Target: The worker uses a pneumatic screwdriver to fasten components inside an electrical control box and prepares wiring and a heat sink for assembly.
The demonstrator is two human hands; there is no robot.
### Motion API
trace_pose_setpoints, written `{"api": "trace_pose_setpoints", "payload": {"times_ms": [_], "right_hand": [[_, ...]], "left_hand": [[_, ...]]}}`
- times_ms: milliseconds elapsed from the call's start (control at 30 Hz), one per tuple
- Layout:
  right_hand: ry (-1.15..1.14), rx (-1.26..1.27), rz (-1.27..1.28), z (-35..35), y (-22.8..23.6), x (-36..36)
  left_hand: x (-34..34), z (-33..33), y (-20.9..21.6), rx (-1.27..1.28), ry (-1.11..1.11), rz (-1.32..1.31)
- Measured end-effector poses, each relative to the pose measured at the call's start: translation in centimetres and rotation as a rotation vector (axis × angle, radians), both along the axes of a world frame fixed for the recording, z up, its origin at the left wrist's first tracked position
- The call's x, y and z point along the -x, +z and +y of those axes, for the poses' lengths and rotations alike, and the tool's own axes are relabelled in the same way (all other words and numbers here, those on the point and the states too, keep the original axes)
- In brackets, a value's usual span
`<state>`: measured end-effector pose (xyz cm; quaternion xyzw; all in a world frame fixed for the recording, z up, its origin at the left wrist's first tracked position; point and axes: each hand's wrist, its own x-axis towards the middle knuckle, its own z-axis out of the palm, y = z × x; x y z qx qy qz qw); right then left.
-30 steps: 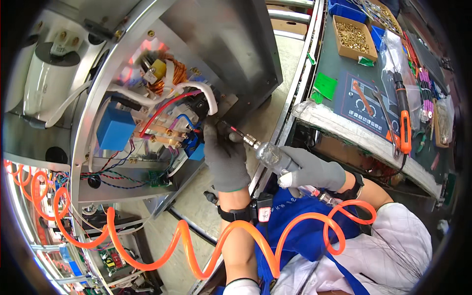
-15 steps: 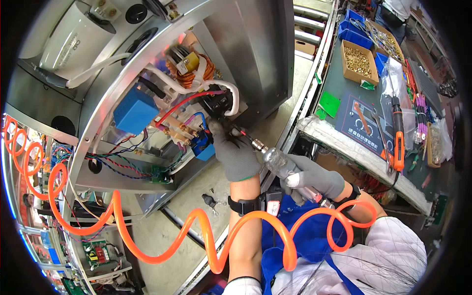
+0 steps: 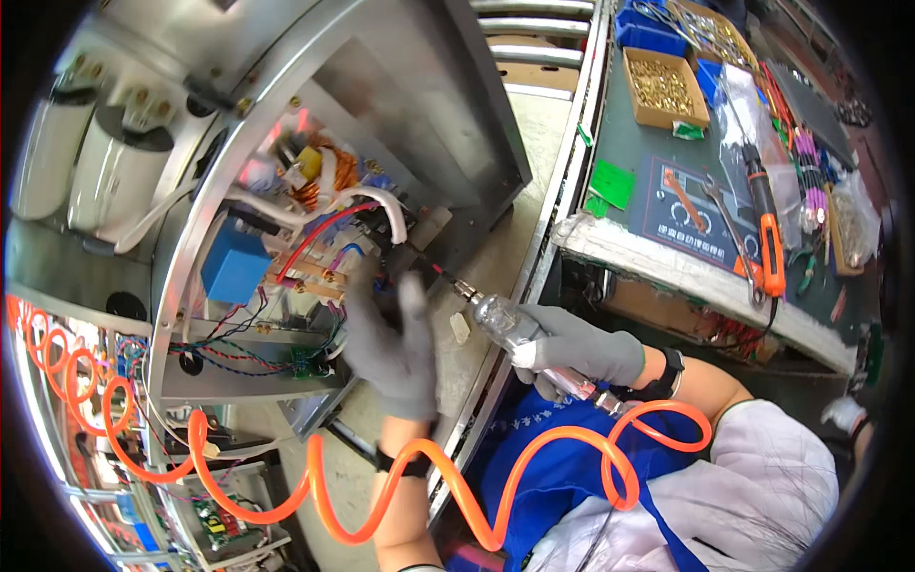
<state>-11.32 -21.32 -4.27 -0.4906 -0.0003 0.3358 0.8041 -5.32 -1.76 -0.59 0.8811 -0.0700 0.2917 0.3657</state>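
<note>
In my right hand [image 3: 591, 348] is a silver air screwdriver [image 3: 510, 327], gripped round its body. Its bit points up and left toward the open side of a metal cabinet [image 3: 429, 105]. An orange coiled air hose [image 3: 457, 477] runs from the tool's back end across the view. My left hand [image 3: 391, 348], gloved in grey and blurred, is raised in front of the cabinet's lower opening. Its thumb and fingers are apart and nothing shows in them. Behind it are a blue block [image 3: 235, 262], a red cable [image 3: 319, 236], a white cable [image 3: 391, 212] and twisted wires [image 3: 238, 355].
On the right, a green-topped workbench [image 3: 620, 153] carries a carton of brass fasteners [image 3: 664, 88], a blue bin [image 3: 650, 27], an orange-and-black screwdriver [image 3: 765, 224], a wrench [image 3: 734, 238] and a printed panel [image 3: 681, 200]. Rollers [image 3: 534, 55] lie behind the cabinet. Another person's gloved hand [image 3: 843, 415] shows far right.
My left hand has pulled away from the screwdriver's bit, moving left and down, and its fingers have spread. My right hand with the screwdriver has shifted slightly left. The whole view has shifted.
</note>
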Motion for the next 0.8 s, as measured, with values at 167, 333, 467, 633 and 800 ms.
{"api": "trace_pose_setpoints", "payload": {"times_ms": [167, 333, 467, 633, 800], "right_hand": [[0.001, -0.031, -0.07, 0.1, -0.7, 0.0], [0.014, -0.064, -0.061, -0.1, -1.1, -0.1], [0.029, -0.057, -0.072, -0.1, -1.8, 0.0], [0.029, 0.035, -0.096, 0.0, -2.1, -0.3], [0.032, 0.004, -0.079, 0.0, -2.1, -0.4]], "left_hand": [[-5.1, 1.1, 3.3, -0.861, 0.08, 0.214], [-5.6, -0.1, 3.8, -0.912, 0.152, 0.368], [-5.2, 0.3, 1.7, -0.907, 0.219, 0.355], [-5.9, 1.0, -0.4, -0.862, 0.164, 0.108], [-5.9, -0.1, -0.5, -0.619, 0.235, 0.193]]}}
